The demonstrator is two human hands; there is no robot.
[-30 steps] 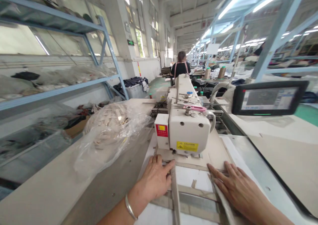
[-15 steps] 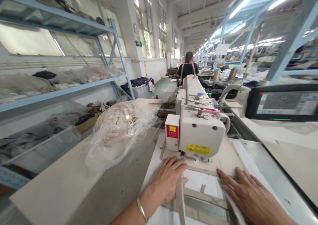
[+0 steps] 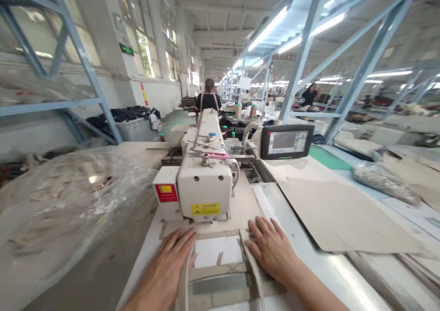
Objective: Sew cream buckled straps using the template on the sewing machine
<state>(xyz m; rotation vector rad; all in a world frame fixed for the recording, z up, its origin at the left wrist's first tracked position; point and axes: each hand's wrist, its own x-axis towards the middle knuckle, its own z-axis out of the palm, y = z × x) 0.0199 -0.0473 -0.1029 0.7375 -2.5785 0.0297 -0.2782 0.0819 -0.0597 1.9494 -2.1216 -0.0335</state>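
Note:
A white sewing machine head [image 3: 204, 185] with a yellow caution label stands straight ahead of me. Just below it, my left hand [image 3: 168, 260] lies with fingers stretched over the near edge of a beige flat panel [image 3: 220, 228]. A pale fabric strap [image 3: 184, 283] runs past the thumb of this hand toward me. On the other side, my right hand [image 3: 271, 249] rests with its fingers spread, the fingertips beside the top end of a second pale strap [image 3: 253, 272]. Between the hands lies a white plate with brownish tape strips [image 3: 220, 273]. The needle area is hidden behind the machine head.
A clear plastic bag [image 3: 79, 201] of beige pieces bulges at left. A control screen [image 3: 287, 142] stands right of the machine, behind a beige board [image 3: 347, 215]. Pink-handled snips [image 3: 216, 155] lie on the machine. A co-worker [image 3: 208, 98] is farther back.
The camera has turned right, so the machine and both hands sit further left in view. My right hand has moved inward to the top of the right strap. The left hand stays by its strap.

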